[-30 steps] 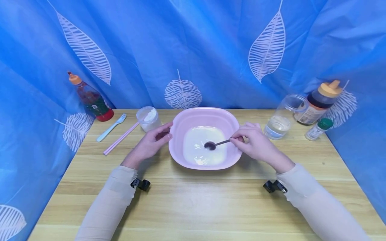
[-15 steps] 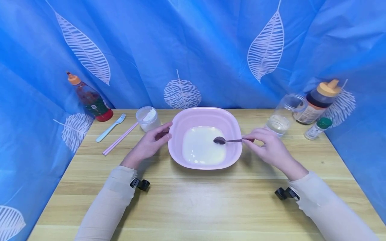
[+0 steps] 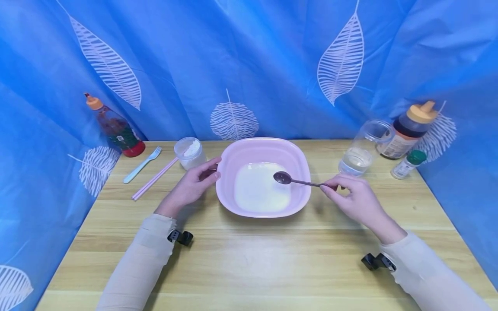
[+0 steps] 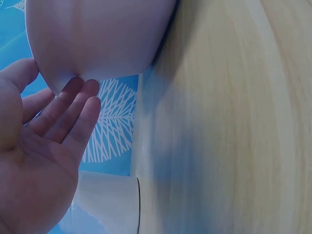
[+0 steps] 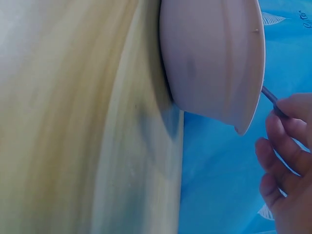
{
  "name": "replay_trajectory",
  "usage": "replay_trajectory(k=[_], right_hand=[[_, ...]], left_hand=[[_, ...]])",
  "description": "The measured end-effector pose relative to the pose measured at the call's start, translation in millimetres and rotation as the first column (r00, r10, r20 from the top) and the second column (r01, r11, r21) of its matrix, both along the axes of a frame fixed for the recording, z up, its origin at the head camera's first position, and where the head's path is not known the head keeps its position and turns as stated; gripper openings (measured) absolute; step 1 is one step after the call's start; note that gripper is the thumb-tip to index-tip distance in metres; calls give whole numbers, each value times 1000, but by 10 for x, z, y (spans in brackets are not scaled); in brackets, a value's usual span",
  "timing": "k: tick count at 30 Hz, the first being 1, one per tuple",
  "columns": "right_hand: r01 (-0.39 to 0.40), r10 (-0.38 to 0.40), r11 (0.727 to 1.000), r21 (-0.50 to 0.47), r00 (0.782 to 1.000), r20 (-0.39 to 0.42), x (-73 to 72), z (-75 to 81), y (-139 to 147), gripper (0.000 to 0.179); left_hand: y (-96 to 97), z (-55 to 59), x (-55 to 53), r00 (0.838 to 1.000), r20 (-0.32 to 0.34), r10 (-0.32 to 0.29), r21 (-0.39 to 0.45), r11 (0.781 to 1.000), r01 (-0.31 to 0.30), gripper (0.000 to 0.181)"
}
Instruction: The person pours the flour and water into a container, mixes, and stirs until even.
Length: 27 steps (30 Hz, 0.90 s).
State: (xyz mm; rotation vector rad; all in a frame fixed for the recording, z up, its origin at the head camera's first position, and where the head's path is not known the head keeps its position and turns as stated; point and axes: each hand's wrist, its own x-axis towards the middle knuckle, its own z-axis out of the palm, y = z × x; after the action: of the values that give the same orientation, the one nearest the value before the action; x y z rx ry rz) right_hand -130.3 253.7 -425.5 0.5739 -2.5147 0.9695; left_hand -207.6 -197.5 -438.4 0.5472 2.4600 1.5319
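A pink basin (image 3: 224, 190) holding milky white liquid (image 3: 258, 190) stands in the middle of the table. My left hand (image 3: 193, 183) holds its left rim, the thumb at the edge and fingertips against the outer wall in the left wrist view. My right hand (image 3: 352, 195), just right of the basin, pinches the handle end of a dark brown spoon (image 3: 305, 182) between thumb and fingers. The spoon's bowl is over the liquid, apparently lifted above it. The handle crosses the right rim. In the right wrist view, the basin wall (image 5: 209, 63) hides most of the spoon.
Left of the basin are a tub of white powder (image 3: 189, 155), pink chopsticks (image 3: 154, 178), a light blue fork (image 3: 142, 165) and a red sauce bottle (image 3: 118, 129). At right stand a clear pitcher (image 3: 355, 160), a dark sauce bottle (image 3: 406, 131) and a green-capped shaker (image 3: 408, 164).
My right hand has moved right and slightly toward me, drawing the spoon from mid-liquid toward the basin's right side and apparently upward. The left hand stays at the rim.
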Motion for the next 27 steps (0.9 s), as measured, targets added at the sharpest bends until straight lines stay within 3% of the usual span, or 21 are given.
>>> replay_trajectory(k=[3,8,15,18,23,25,27], right_hand=[[55,-53,998,-16,993,105,63,8,8,6],[119,-93,990,-75,952,293,125,20,25,9],[168,-103,976,-140,919,382,178,26,48,15],[198,-97,962,-188,890,445,204,34,84,21],[261,-34,911,-320,820,571,250,41,203,27],[278,9,879,-388,803,596,274,30,257,22],[290,71,830,-477,793,605,306,13,308,18]], left_hand=[[-10,-3,-2,1000,3,3,-11,1000,-3,57],[-10,-8,-9,1000,-5,4,-18,1000,-4,57],[8,10,-1,1000,5,1,-16,1000,-1,57],[12,15,7,1000,12,0,-14,1000,0,57],[11,14,16,1000,11,0,-17,1000,0,58],[7,9,12,1000,11,-2,-17,1000,2,58],[0,2,7,1000,11,-2,-15,1000,2,58]])
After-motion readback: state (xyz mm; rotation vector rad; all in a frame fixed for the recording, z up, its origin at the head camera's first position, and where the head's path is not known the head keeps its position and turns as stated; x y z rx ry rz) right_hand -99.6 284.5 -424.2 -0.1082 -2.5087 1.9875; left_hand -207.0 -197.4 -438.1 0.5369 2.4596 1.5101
